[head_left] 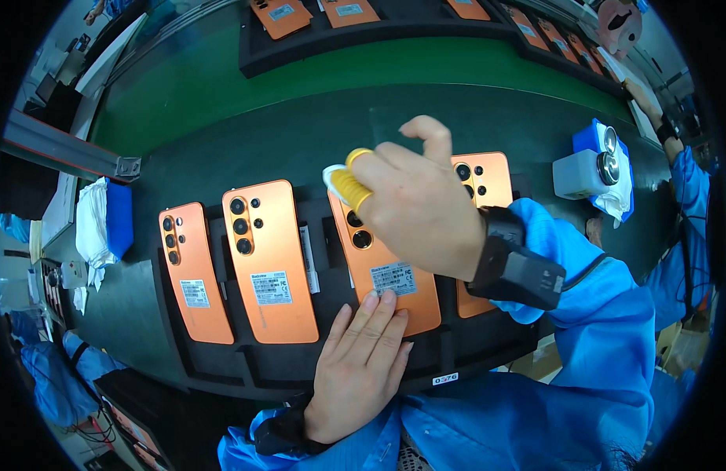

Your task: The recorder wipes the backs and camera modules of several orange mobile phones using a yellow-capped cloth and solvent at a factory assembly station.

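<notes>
Orange smartphones lie back-up in a black tray (pixel 221 369). My left hand (pixel 361 367) is flat with fingers stretched, its fingertips on the lower back of the third phone (pixel 418 310), just under its printed label (pixel 394 279). Above that phone's camera lenses, my right hand (pixel 426 200) is curled, with yellow finger cots (pixel 351 187) on its fingers. A small white wipe (pixel 331 179) shows at the fingertips; the hand hides part of this phone's top. To the left are a second phone (pixel 280 235) and a first (pixel 194 259); the fourth phone (pixel 492 177) is partly behind my right wrist.
A blue box with white cloths (pixel 96 220) stands at left. At right, a white bottle with a metal top (pixel 583 174) stands by another blue holder (pixel 626 184). Across the green bench, a black tray (pixel 363 39) holds more orange phones. Other people's blue sleeves (pixel 689 212) show at right.
</notes>
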### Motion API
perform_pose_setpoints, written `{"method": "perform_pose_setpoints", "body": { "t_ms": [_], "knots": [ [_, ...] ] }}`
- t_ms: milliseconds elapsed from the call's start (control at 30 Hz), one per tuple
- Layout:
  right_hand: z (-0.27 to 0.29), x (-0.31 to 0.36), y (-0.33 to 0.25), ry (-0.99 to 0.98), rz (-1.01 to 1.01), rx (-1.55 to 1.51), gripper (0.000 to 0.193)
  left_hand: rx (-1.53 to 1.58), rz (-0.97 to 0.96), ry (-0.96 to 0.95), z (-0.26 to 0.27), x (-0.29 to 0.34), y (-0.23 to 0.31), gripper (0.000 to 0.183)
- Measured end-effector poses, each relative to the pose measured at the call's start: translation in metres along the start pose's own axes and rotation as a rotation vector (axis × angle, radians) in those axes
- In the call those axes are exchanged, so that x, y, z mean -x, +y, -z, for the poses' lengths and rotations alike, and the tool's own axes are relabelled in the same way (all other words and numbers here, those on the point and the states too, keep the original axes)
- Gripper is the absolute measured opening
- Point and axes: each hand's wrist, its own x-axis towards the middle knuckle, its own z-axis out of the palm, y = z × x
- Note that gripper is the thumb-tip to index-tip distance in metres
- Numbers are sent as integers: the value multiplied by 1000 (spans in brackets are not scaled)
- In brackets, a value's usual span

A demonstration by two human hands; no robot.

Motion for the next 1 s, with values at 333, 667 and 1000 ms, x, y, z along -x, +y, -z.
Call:
{"method": "perform_pose_setpoints", "body": {
  "t_ms": [333, 667, 1000],
  "knots": [
    [13, 33, -6, -31, -208, 229, 8, 10, -9, 4, 0, -1, -1, 40],
    [8, 30, 5, 9, -304, 50, 4, -7, -11, -14, -1, -1, 0, 40],
    [38, 51, -23, -204, -312, 136, 14, 24, -14, 8, 1, 1, -2, 41]
  ]
}}
